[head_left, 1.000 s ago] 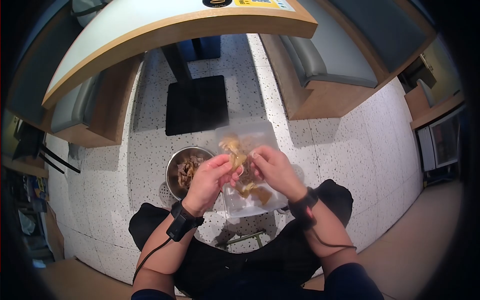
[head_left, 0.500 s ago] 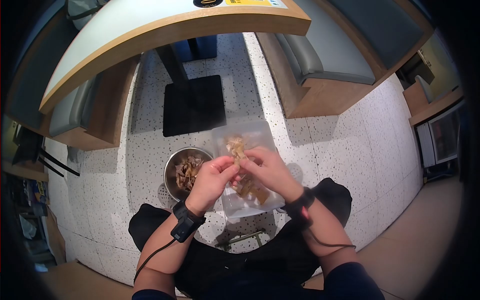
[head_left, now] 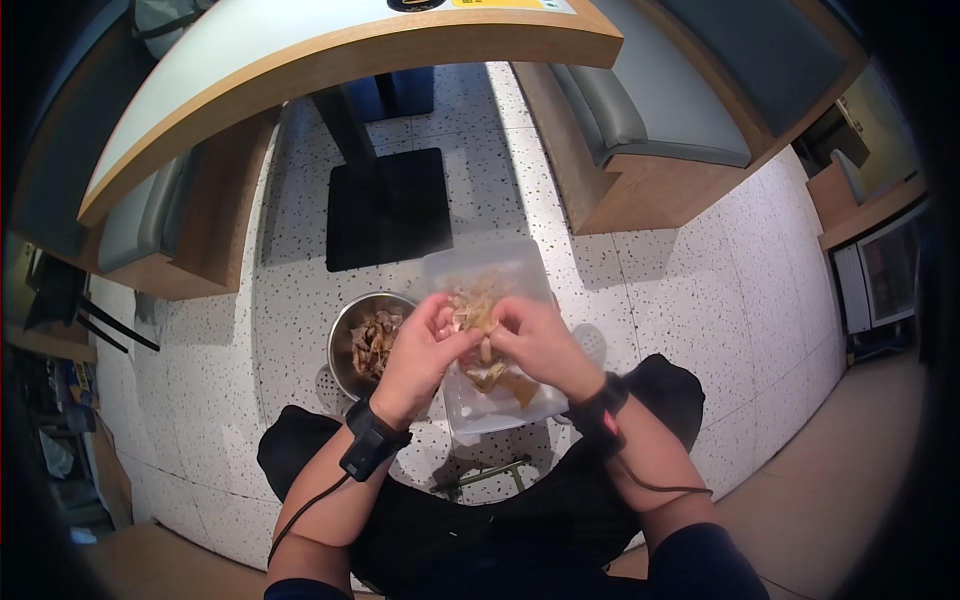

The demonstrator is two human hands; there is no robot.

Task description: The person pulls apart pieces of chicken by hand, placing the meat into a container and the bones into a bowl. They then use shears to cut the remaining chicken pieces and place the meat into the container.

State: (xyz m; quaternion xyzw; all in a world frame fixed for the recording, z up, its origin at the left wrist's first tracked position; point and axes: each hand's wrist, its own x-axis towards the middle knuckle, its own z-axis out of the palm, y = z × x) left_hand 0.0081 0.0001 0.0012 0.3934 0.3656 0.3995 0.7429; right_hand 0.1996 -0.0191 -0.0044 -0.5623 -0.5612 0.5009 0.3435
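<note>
Over a translucent plastic tub [head_left: 520, 262], my left hand [head_left: 415, 352] and my right hand [head_left: 545, 348] face each other with fingers closed. Between their fingertips is a yellowish, ragged piece of meat [head_left: 484, 318], slightly blurred; its exact kind is hard to make out. More yellow-brown pieces [head_left: 515, 388] lie in the tub below. Left of the tub, near my left hand, a round steel bowl [head_left: 337, 345] holds brownish torn meat pieces [head_left: 375, 340]. My fingers and hands hide part of the tub's contents.
Ahead stands a wood-edged table [head_left: 400, 48] on a black square base [head_left: 388, 210]. Grey padded benches flank it, one at right [head_left: 670, 120] and one at left [head_left: 145, 220]. Speckled tile floor [head_left: 700, 300] surrounds the containers. A small stool shape [head_left: 590, 345] shows beneath the tub.
My hands have shifted slightly apart, and my left fingers have lifted and spread a little. The piece between them looks more pulled out. The tub and bowl have stayed put.
</note>
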